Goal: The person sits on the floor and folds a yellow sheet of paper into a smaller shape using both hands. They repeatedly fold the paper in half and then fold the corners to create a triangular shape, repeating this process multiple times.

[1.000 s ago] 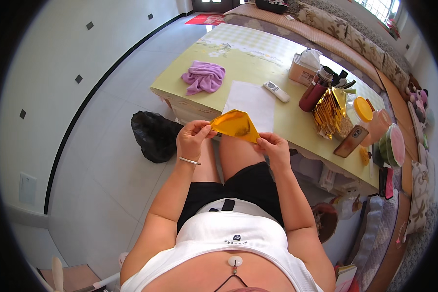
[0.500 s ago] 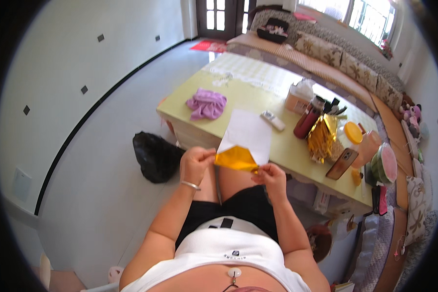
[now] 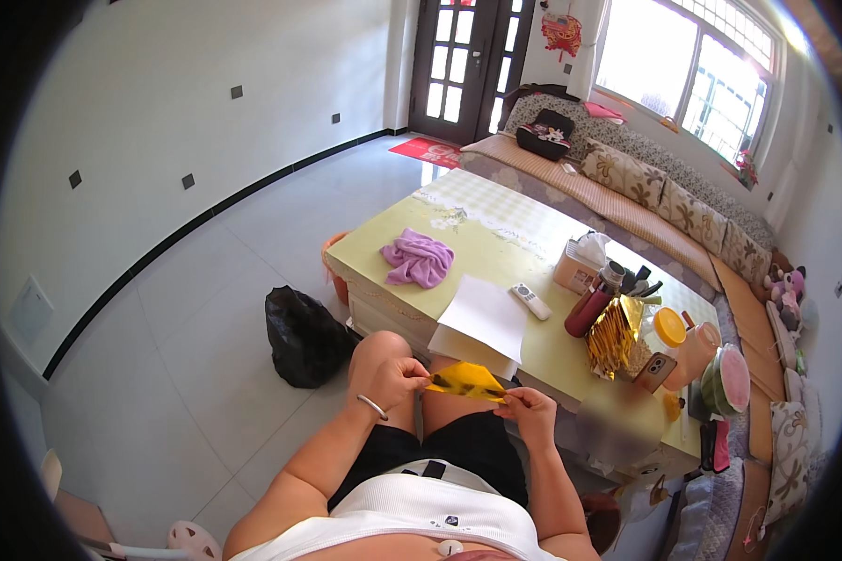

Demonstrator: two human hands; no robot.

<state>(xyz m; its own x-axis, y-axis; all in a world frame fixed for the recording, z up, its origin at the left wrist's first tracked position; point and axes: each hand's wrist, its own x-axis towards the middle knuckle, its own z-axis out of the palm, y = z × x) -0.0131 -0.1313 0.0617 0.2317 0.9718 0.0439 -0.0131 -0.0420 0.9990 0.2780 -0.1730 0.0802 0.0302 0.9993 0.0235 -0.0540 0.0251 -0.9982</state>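
Two hands are pinching a folded yellow-gold foil sheet (image 3: 468,381), flat and creased. Left hand (image 3: 393,379) and right hand (image 3: 530,411) are gripping opposite ends, just off the table (image 3: 496,257) near edge.

Yellow foil sheet (image 3: 466,381) now flatter and narrower than before, stretched edge-on between left hand (image 3: 395,379) and right hand (image 3: 530,411), lowered from the table edge to just above the knees.

Bright daylight floods in from the blown-out window (image 3: 683,65), while fisheye distortion bends and darkens the edges.
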